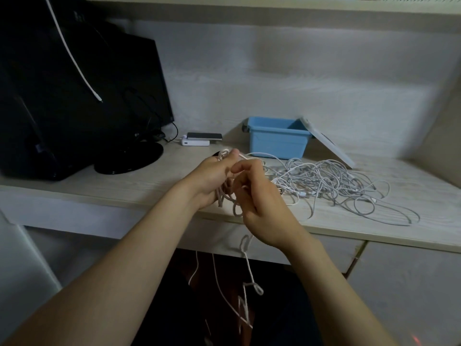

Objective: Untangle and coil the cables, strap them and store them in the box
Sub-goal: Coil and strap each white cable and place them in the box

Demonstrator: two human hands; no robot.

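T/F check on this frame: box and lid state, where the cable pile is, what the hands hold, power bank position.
1. The blue box is open, with its lid leaning against its right side. True.
2. The tangled cable pile lies inside the box. False: it lies on the desk, in front and to the right of the box.
3. The left hand and right hand both hold a white cable. True.
4. The power bank sits right of the box. False: it sits left of the box, near the monitor stand.
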